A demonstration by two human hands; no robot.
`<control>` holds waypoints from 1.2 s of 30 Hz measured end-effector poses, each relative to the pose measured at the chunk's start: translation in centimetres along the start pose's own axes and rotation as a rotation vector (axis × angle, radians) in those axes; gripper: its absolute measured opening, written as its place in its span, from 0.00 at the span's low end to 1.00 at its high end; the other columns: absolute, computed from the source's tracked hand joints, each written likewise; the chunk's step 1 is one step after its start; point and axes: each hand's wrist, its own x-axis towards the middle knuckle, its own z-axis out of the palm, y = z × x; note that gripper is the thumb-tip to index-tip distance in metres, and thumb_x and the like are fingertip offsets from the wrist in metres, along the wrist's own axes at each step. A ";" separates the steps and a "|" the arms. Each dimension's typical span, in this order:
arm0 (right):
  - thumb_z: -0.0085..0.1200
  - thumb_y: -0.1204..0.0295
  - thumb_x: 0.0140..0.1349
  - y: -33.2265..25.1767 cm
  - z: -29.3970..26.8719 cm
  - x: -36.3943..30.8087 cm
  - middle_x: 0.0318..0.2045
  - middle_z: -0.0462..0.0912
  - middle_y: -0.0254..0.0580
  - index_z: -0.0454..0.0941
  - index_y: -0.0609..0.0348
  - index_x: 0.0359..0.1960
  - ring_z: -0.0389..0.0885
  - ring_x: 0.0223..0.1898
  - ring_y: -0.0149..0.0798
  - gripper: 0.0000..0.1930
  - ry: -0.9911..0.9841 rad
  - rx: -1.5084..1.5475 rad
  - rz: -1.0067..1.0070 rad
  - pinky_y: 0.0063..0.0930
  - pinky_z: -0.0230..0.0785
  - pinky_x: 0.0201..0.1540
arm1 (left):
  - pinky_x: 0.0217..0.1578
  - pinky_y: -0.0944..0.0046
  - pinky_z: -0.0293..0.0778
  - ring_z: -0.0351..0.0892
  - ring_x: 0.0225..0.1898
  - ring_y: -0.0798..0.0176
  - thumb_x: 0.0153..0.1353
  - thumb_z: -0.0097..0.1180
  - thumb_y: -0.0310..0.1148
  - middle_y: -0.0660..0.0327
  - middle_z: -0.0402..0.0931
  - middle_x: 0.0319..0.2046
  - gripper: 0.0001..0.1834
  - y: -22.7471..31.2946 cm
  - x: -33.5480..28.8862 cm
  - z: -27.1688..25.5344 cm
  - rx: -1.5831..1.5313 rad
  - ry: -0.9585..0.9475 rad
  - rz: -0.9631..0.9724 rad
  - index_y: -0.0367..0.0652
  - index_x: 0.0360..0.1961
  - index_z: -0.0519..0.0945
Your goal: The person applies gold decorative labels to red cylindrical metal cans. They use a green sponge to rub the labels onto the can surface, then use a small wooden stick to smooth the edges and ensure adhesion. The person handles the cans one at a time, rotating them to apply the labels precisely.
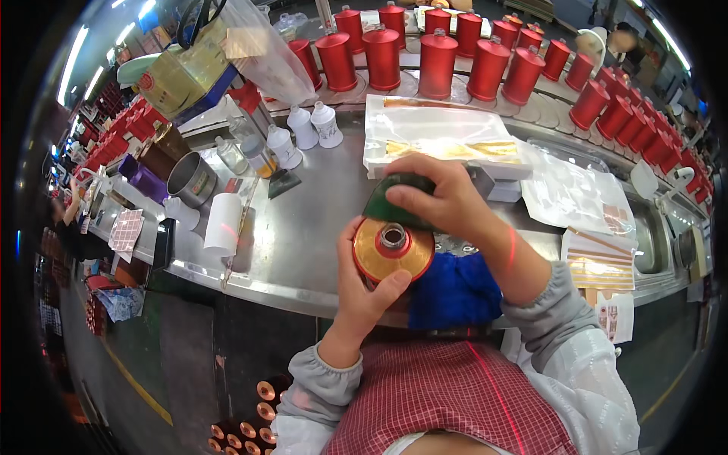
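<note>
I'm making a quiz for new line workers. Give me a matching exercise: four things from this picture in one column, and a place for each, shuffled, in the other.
Things:
1. gold-topped bottle
2. green pad
3. blue cloth
4. white bottles

Places:
A. under the right hand's fingers
B. in the left hand
C. at the table edge, under the right forearm
D. standing on the table left of the flat white box

Pairs: 1-B, 2-A, 3-C, 4-D
</note>
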 end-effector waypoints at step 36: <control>0.64 0.70 0.57 0.6 1.1 2.7 0.32 0.84 0.44 0.79 0.62 0.45 0.82 0.35 0.34 0.16 -0.033 -0.059 -0.002 0.29 0.73 0.41 | 0.59 0.60 0.67 0.70 0.57 0.58 0.53 0.65 0.37 0.50 0.67 0.55 0.41 0.0 1.1 -1.0 0.071 0.033 0.009 0.33 0.63 0.58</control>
